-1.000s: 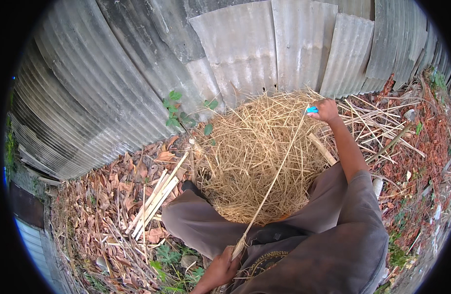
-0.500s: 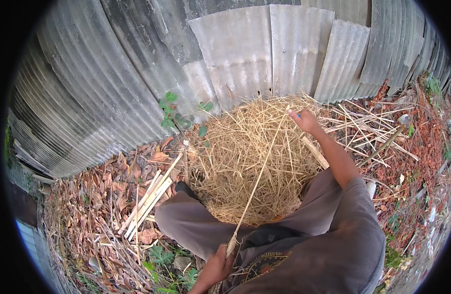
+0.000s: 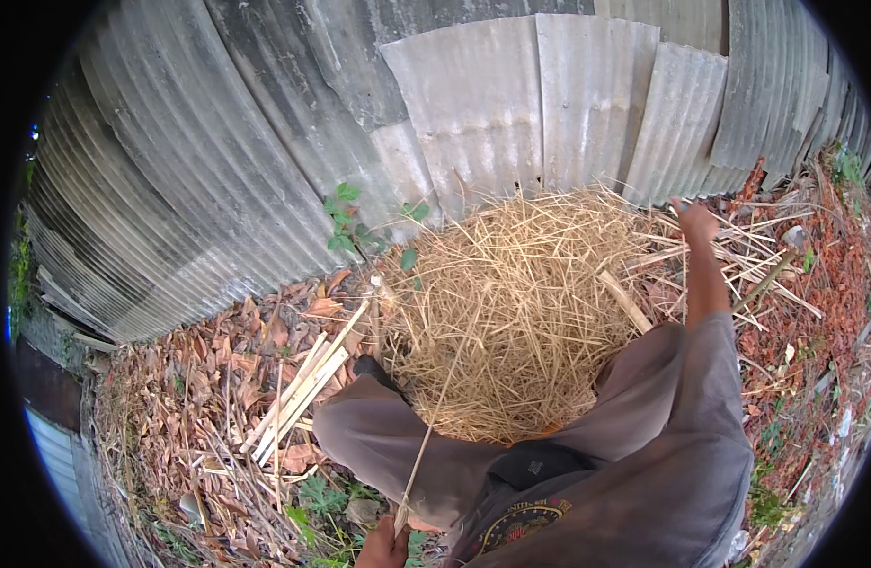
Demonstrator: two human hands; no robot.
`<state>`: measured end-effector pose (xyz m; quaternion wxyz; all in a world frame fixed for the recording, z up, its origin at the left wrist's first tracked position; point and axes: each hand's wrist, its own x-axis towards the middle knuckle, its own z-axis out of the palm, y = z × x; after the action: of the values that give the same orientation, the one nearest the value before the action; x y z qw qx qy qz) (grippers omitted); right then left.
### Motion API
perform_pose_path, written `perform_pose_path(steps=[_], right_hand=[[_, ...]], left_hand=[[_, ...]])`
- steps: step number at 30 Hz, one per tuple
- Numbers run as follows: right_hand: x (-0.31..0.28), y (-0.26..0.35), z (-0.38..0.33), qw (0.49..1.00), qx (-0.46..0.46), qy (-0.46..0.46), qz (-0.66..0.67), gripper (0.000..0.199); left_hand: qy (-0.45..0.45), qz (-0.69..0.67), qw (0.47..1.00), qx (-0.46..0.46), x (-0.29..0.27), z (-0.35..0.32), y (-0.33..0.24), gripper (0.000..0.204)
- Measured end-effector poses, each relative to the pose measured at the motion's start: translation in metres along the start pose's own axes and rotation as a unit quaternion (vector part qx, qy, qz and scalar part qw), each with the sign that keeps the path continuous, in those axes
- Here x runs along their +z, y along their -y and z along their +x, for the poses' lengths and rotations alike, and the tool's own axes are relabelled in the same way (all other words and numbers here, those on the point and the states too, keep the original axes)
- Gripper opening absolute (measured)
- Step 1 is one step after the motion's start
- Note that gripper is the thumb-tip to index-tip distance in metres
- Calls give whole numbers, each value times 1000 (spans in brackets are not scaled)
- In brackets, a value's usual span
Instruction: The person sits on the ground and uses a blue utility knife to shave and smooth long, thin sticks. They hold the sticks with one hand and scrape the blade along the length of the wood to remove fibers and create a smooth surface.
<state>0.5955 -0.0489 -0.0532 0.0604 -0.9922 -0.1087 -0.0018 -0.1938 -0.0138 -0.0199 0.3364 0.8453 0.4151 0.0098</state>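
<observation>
My left hand [image 3: 383, 548], low in the picture, is closed around the thick near end of a long thin pale strand [image 3: 434, 412]. The strand slants up from the fist past my left leg and over the heap of straw-coloured shavings [image 3: 521, 284] between my legs. My right arm reaches out to the far right, beyond the heap. There my right hand [image 3: 698, 222] is closed above the scattered pale sticks. A small bluish spot shows at its fingers, too small to name.
A corrugated metal wall [image 3: 473, 104] rises behind the heap. Split pale sticks [image 3: 298, 398] lie on dry leaves [image 3: 199, 388] at left. A small green plant [image 3: 344, 216] grows by the wall. Near my right knee lies a thick pale stick [image 3: 625, 301]; reddish debris [image 3: 805, 360] covers the right side.
My right hand has moved right, away from the strand's far end, out over the sticks. My left hand has dropped lower and to the left with the strand still in it.
</observation>
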Motion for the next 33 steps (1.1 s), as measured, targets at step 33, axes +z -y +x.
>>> perform_pose_path(steps=[33], right_hand=[[-9,172,-277,731,-637,-73,234,73]], left_hand=[[204,-739,641,-41,21,234,-142,19]])
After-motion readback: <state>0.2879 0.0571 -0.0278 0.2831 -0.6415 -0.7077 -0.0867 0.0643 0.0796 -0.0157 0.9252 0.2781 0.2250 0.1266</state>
